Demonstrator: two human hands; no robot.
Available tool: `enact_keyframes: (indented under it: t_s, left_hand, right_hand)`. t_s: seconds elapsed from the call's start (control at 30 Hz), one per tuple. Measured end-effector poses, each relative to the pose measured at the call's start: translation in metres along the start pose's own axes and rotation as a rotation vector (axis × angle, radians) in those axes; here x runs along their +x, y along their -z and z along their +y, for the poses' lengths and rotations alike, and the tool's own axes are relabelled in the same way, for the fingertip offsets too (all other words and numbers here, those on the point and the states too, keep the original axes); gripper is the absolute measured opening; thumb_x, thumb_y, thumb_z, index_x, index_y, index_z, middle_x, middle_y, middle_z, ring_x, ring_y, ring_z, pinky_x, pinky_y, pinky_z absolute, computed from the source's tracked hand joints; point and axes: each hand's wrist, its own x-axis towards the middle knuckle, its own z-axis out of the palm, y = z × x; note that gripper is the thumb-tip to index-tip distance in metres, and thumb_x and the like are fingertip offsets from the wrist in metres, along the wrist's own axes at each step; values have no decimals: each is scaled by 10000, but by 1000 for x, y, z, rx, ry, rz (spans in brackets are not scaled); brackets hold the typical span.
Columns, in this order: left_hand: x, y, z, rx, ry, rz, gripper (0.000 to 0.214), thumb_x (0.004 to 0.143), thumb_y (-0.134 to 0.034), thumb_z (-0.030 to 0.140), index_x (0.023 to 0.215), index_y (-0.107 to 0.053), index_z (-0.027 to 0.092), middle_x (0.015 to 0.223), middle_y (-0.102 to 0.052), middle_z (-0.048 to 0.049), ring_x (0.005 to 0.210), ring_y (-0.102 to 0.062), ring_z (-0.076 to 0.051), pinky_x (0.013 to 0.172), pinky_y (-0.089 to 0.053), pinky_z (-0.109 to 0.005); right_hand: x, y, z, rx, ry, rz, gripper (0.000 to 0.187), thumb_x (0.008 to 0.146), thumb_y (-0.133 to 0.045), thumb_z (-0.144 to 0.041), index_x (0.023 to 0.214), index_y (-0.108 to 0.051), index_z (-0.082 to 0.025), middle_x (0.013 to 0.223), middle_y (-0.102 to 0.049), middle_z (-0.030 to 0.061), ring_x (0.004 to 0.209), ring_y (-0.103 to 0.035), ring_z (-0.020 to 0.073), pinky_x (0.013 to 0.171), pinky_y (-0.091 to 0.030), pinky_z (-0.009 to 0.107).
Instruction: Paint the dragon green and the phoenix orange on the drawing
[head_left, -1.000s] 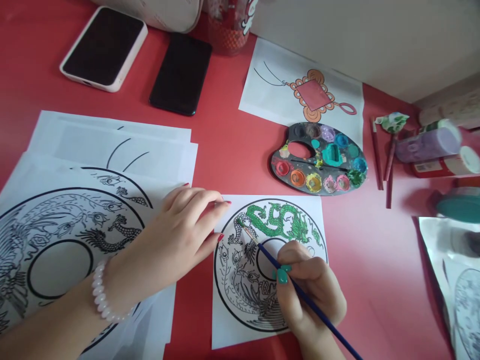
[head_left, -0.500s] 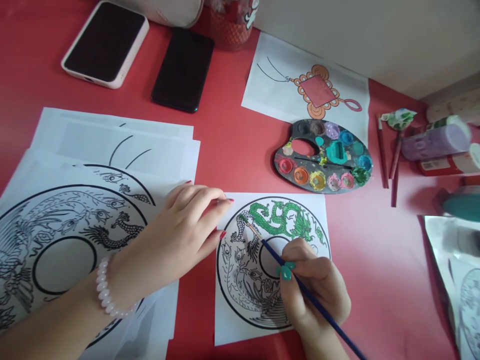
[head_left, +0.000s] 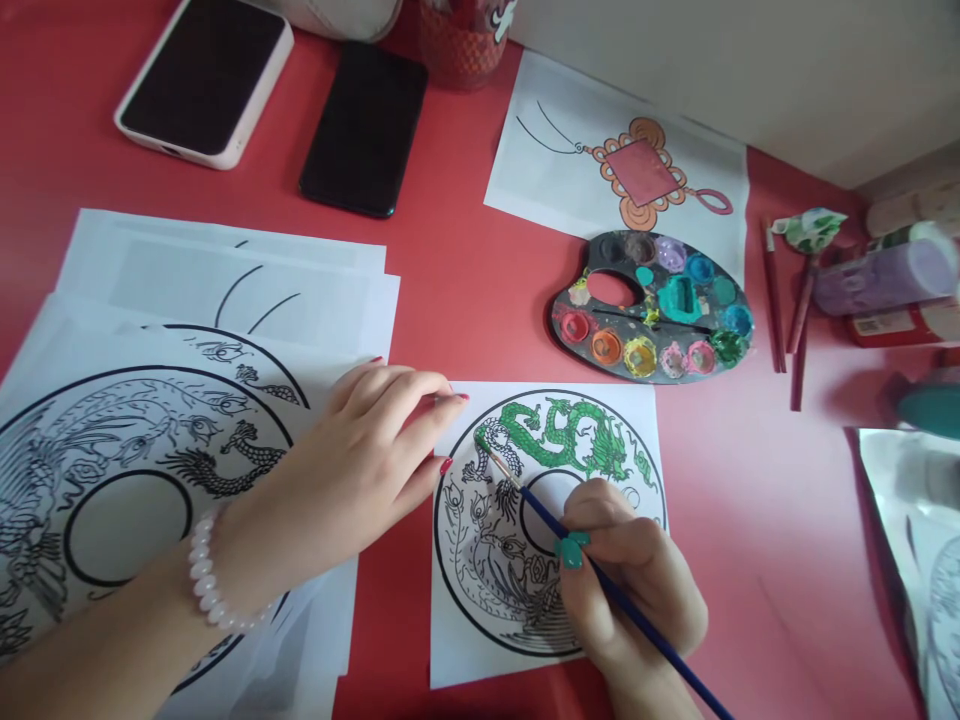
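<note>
My right hand point(head_left: 634, 575) pinches a blue-handled paintbrush point(head_left: 551, 520), its green-wetted tip touching the printed line drawing point(head_left: 469, 665) at the upper left of the ring. A dragon point(head_left: 562, 432) in that ring is painted green, while the phoenix point(head_left: 487, 560) below it is bare black outline. My left hand point(head_left: 390, 450), a pale bead bracelet point(head_left: 206, 570) on its wrist, lies loosely bent with fingers apart. Its fingertips rest at the left edge of the drawing, and the forearm crosses a stack of printed sheets point(head_left: 330, 310).
A paint palette point(head_left: 667, 335) with several colour wells stands beyond the drawing, by a sheet with a red knot picture point(head_left: 525, 170). Two phones point(head_left: 206, 75) point(head_left: 365, 130) lie at the back left. Brushes point(head_left: 775, 300) and paint bottles point(head_left: 885, 275) are at the right.
The brush tip has shifted slightly to the left and up along the dragon's tail area. My left hand stays in place, and the whole view has tilted a little.
</note>
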Motion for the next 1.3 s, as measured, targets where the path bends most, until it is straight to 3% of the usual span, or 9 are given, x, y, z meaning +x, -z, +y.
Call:
enact_keyframes:
  t_s: [0.67,1.3]
  left_hand:
    - [0,0,-1,-3,-5,-7,341,911,-474,192,1241,-512,114,1178,-522,-116,1118,-497,-253,1056,-364,-490]
    - [-1,-1,0,12,-10,4,342,913,-472,193,1243,-509,112,1177,-521,-119,1122,-499,-258,1056,-360,-502]
  right_hand:
    - [3,0,-2,-61,33,-26,260,719,-497,44,812,-427,-189,665,-487,-9,614,-441,107,516,-381,280]
    - [0,1,-1,-119,23,25,277,712,-520,40,832,-444,-198,673,-504,-11,615,-470,119,521,-395,288]
